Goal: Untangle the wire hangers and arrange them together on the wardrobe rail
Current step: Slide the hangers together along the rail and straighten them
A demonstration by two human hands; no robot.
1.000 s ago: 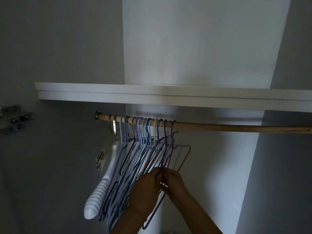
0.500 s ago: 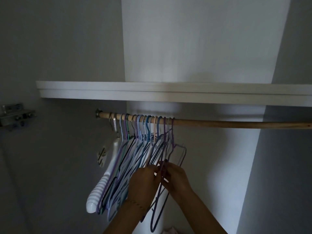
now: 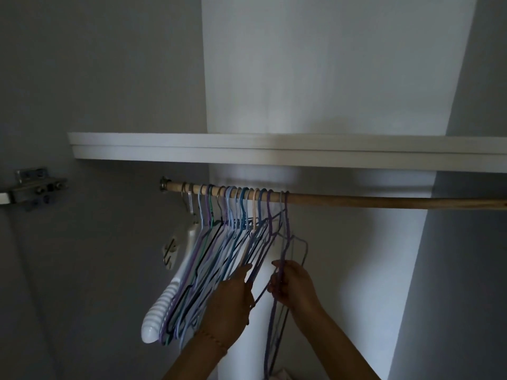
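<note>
Wooden rail mid-frame, wire hangers bunched at its left end. Left hand grips the bunch; right hand pinches a purple hanger just right.

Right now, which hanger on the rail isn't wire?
The white plastic hanger, leftmost on the wooden rail: thick, with a ribbed arm, while the coloured wire hangers beside it are thin.

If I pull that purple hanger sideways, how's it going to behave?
The purple hanger is thin wire, so probably light and springy. Its hook rides a smooth wooden rail, so it should slide easily. Hanging close beside the others, it may snag.
</note>
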